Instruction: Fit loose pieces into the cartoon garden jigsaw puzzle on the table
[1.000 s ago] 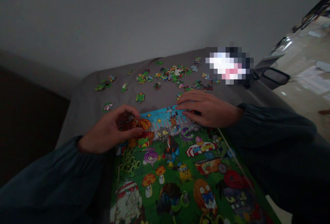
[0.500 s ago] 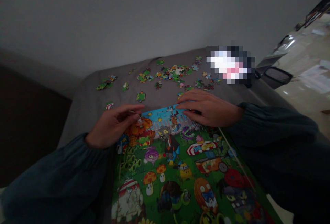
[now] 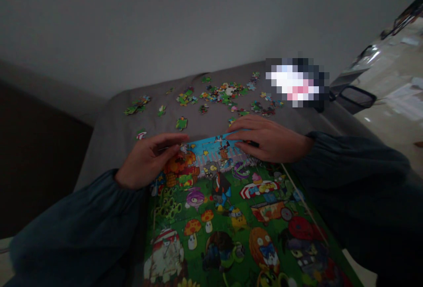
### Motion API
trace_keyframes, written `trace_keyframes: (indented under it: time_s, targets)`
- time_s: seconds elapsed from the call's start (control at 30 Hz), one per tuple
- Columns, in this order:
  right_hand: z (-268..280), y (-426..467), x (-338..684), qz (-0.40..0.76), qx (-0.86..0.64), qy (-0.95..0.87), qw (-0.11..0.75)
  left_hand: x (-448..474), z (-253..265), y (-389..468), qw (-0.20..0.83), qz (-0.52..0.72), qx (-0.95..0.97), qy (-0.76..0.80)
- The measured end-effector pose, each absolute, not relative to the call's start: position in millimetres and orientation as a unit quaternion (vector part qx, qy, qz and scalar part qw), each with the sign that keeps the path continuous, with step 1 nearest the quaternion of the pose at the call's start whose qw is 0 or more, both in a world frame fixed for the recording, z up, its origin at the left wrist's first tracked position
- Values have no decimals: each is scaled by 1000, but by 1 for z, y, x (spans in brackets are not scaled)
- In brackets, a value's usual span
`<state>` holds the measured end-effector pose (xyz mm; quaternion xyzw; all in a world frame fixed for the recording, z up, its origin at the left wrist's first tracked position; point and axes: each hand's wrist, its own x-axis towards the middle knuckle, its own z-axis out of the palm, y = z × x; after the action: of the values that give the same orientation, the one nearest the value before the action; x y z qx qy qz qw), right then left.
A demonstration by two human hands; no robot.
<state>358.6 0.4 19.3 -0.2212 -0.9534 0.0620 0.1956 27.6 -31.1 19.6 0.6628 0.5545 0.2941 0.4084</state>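
Observation:
A large colourful cartoon jigsaw puzzle (image 3: 231, 216), mostly assembled, lies on a grey cloth-covered surface (image 3: 109, 137) in front of me. My left hand (image 3: 150, 159) rests at the puzzle's upper left corner, fingers stretched forward and flat along its far edge. My right hand (image 3: 267, 139) lies palm down on the upper right part of the puzzle, fingertips on the blue sky strip. No loose piece shows in either hand. Both arms wear dark sleeves.
Several loose puzzle pieces (image 3: 224, 93) are scattered on the cloth beyond the puzzle, with single pieces (image 3: 181, 123) nearer. A blurred object (image 3: 295, 82) sits at the far right. A dark tray-like item (image 3: 357, 97) lies on the pale floor to the right. A wall rises behind.
My left hand uncurled from a pinch over the orange area and slid forward, fingers now flat at the puzzle's top edge. My right hand stayed put.

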Motion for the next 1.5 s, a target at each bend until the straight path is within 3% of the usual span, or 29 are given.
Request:
trace_keyframes:
  time_s: [0.53,0.83,1.5]
  targets:
    - [22,-4,355,99,-214,-951,200,32,30,-39,411,318,673,527]
    - [21,-2,355,71,-203,-955,204,39,36,-50,528,291,641,475]
    - [20,-1,355,90,-211,-954,193,48,33,-53,491,261,677,482]
